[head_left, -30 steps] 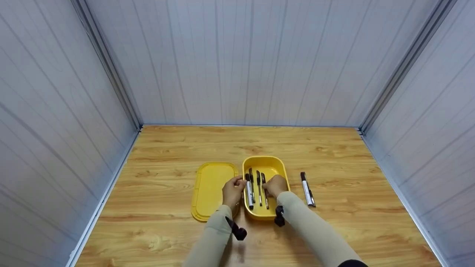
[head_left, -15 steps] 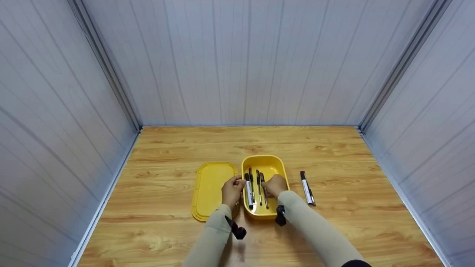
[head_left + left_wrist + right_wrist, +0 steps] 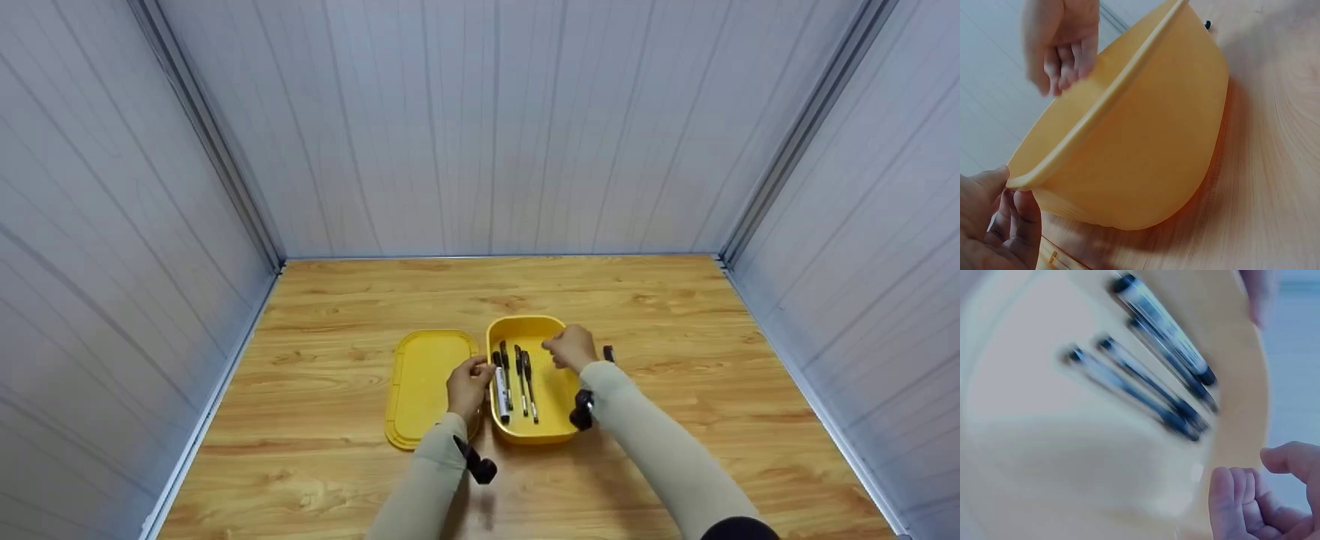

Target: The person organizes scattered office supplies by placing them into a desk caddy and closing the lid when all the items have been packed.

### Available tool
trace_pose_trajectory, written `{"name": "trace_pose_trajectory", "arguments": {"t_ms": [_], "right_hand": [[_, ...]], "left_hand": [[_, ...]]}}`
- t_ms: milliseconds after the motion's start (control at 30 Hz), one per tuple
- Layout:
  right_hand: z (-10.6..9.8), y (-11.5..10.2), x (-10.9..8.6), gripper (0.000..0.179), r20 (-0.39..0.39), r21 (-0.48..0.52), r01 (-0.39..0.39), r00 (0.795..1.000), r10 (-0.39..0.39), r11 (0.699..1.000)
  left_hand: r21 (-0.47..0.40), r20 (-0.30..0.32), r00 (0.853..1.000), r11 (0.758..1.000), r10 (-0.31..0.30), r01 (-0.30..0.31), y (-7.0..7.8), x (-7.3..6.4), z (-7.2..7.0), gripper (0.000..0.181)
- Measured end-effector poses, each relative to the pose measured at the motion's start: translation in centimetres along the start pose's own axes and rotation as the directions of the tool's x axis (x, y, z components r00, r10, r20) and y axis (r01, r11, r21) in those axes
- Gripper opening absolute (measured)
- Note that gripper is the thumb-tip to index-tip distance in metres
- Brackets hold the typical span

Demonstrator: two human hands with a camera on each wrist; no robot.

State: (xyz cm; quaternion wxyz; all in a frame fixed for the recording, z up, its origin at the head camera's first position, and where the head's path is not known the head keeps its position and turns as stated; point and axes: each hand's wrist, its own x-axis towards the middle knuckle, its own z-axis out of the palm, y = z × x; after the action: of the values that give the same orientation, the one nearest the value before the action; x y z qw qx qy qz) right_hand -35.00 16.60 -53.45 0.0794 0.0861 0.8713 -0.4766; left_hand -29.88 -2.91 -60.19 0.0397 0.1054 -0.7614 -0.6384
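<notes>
A yellow plastic box [image 3: 551, 409] stands without its lid on the wooden table. My left hand [image 3: 466, 390] pinches its left rim between thumb and fingers, clearly in the left wrist view. Inside, on the left half of the floor, lie a white marker [image 3: 1165, 329] with black ends and several black-capped pens [image 3: 529, 386], roughly side by side. Over the box's right side hovers my right hand [image 3: 571, 349], its fingers loosely bent and nothing between them. The right wrist view shows those fingers [image 3: 1221, 498] apart from the thumb, near the box wall.
The yellow lid [image 3: 427, 390] lies flat on the table [image 3: 315, 420], left of the box. Right of the box, a black marker end [image 3: 608, 352] shows past my right sleeve, which hides the rest. Pale panel walls [image 3: 487, 135] enclose the table at the back and both sides.
My right hand has let go of the rightmost pen in the box and risen away, up and to the right. My left hand stays on the rim.
</notes>
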Motion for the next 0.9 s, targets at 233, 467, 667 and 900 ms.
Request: {"name": "trace_pose_trajectory", "arguments": {"t_ms": [233, 467, 667, 900], "right_hand": [[-5.3, 2.5, 1.6, 0.014, -0.108, -0.115, 0.007, 0.994, -0.019, 0.993], [-8.5, 6.3, 1.5, 0.018, -0.152, -0.214, -0.009, 0.988, -0.025, 0.977], [-8.2, 8.8, 1.3, 0.033, -0.153, -0.206, -0.051, 0.988, 0.019, 0.977], [-6.9, 9.7, 1.3, 0.039, -0.169, -0.224, -0.041, 0.986, 0.002, 0.974]], "left_hand": [[-0.017, -0.012, 0.999, 0.999, -0.052, 0.052, 0.0, 0.0, 0.1, 0.028], [0.009, -0.026, 0.999, 1.000, -0.024, 0.024, 0.0, 0.0, -0.1, 0.027], [0.008, -0.034, 0.999, 1.000, -0.024, 0.025, 0.0, 0.0, 0.0, 0.026], [0.057, -0.027, 1.000, 0.998, 0.014, -0.012, 0.1, 0.0, 0.1, 0.026]]}}
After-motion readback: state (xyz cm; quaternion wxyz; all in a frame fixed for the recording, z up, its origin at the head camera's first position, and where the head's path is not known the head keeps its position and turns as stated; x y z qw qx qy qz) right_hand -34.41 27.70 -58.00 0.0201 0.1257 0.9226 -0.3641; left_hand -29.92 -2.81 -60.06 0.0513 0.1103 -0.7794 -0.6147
